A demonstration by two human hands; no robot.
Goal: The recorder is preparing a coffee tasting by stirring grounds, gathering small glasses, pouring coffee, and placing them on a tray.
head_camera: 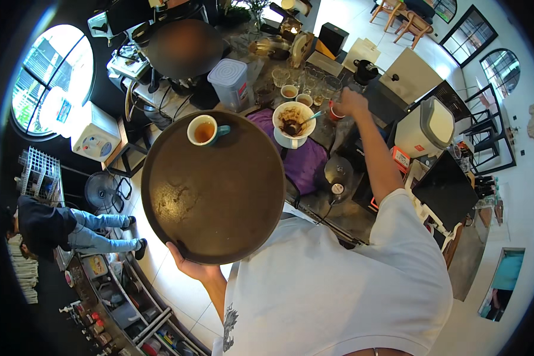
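My left hand holds a round brown serving tray from below at its near edge. On the tray's far part stands a teal-handled cup with amber liquid. Over the counter, my right hand is at a small red cup, its fingers against the rim. Left of it a white coffee dripper with wet grounds and a spoon stands beside a purple cloth. Two small cups of brown liquid, one cup and another cup, stand behind the dripper.
Several drinking glasses and a lidded plastic container stand at the back of the counter. A black kettle is near the counter's front edge. A person stands at the far left by shelves. A fan is on the floor.
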